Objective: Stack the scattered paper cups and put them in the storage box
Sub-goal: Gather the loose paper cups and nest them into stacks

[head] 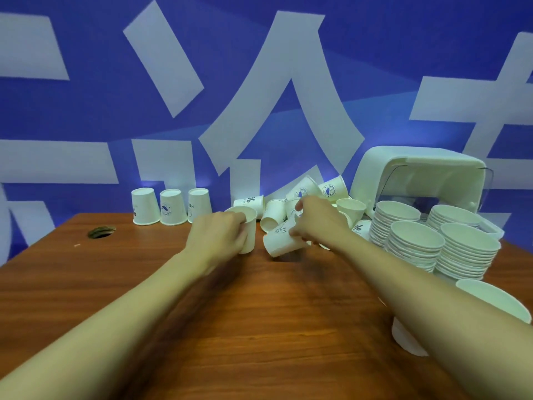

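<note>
Left hand (pixel 219 235) grips upright cup (pixel 249 226); right hand (pixel 317 219) grips "HI" cup (pixel 279 245).

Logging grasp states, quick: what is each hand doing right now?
Left hand: closed, gripping the upright cup on the table.
Right hand: closed, gripping the tilted cup.
</note>
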Tool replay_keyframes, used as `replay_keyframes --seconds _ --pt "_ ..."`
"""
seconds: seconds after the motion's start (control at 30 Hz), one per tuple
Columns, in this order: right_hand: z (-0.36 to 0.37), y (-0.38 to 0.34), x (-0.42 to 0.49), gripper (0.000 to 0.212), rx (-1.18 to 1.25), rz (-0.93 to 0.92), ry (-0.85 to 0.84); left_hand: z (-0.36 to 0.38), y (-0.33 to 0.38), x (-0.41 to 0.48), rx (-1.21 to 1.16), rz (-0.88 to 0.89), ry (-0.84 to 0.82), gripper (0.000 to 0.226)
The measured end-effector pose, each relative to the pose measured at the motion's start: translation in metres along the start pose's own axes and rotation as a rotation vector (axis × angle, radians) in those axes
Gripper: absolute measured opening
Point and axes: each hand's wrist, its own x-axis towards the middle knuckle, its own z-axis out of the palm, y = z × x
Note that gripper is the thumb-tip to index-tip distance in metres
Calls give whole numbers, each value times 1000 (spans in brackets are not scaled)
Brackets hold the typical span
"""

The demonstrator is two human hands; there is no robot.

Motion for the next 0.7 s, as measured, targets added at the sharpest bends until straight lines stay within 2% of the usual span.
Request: replay_keyframes --seconds 0.13,0.3,0.5,0.7 --pt "-6 -2 -21 46 -14 -162 -1 -14 3 -18 -40 12 19 21" --pt "-30 4 -63 22 -198 -376 148 -41 26 -33 -79 64 44 23" --pt "-80 37 -117 14 -135 -391 304 -87 75 -32 -182 101 127 27" --pt "-126 88 -162 12 -135 -407 502 -120 147 -25 -256 178 279 24"
